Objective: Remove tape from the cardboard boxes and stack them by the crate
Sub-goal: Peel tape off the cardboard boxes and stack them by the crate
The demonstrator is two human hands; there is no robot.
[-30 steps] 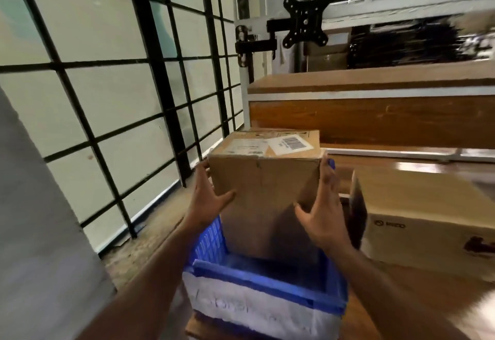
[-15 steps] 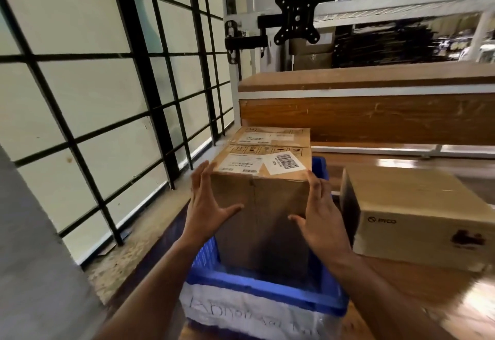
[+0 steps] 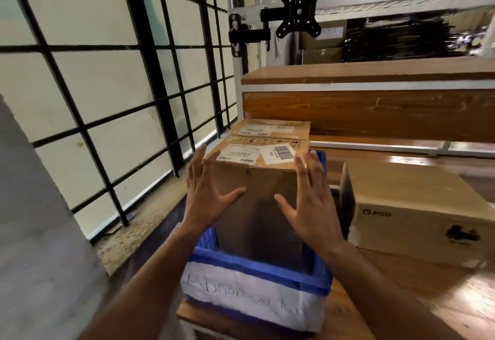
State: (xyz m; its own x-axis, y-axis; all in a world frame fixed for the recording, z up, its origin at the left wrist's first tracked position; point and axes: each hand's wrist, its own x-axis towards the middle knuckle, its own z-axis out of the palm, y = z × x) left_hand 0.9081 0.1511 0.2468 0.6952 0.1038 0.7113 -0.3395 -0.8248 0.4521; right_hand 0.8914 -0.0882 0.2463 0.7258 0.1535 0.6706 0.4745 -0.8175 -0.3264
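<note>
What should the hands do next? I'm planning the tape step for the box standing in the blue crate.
Probably close both hands back onto the cardboard box and lift it out. It stands upright in the blue crate, while the left hand and right hand flank it with straight, spread fingers, gripping nothing.

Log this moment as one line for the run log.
left hand: open, at box side | right hand: open, at box side | cardboard box: upright in blue crate

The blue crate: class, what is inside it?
A tall cardboard box stands in the blue crate, rising above its rim, with the left hand and right hand open at its sides. The crate's floor and anything beneath the box are hidden.
</note>
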